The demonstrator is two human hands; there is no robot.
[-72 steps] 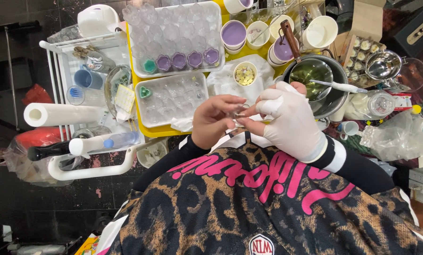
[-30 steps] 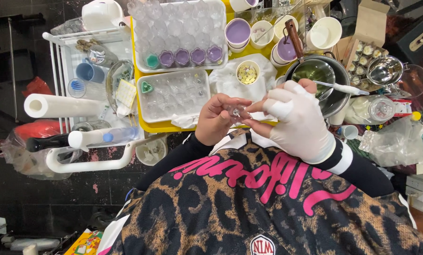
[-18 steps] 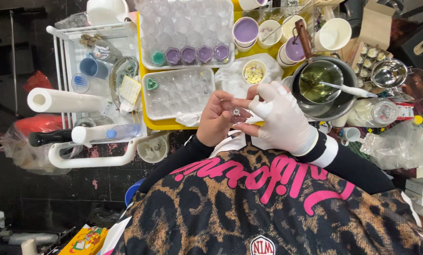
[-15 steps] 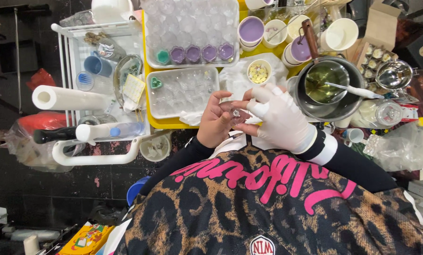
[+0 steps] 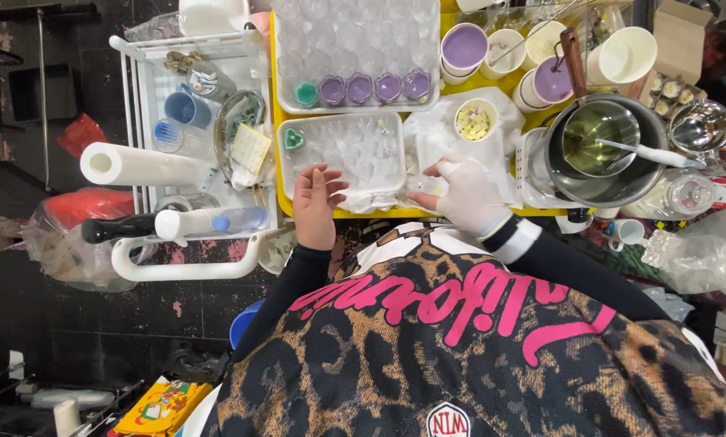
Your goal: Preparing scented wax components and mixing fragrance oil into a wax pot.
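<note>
I read this as the step of handling the clear mould tray (image 5: 348,152) on the yellow worktop (image 5: 275,97). My bare left hand (image 5: 315,206) lies flat and released on its near edge; my gloved right hand (image 5: 463,192) pinches something tiny at its three o'clock side. Next needs a steady placement. The pot (image 5: 602,154) crowds two o'clock, the paper roll (image 5: 140,164) nine.

Yellow table (image 5: 275,97); purple cups (image 5: 465,46); white glove (image 5: 470,194).
</note>
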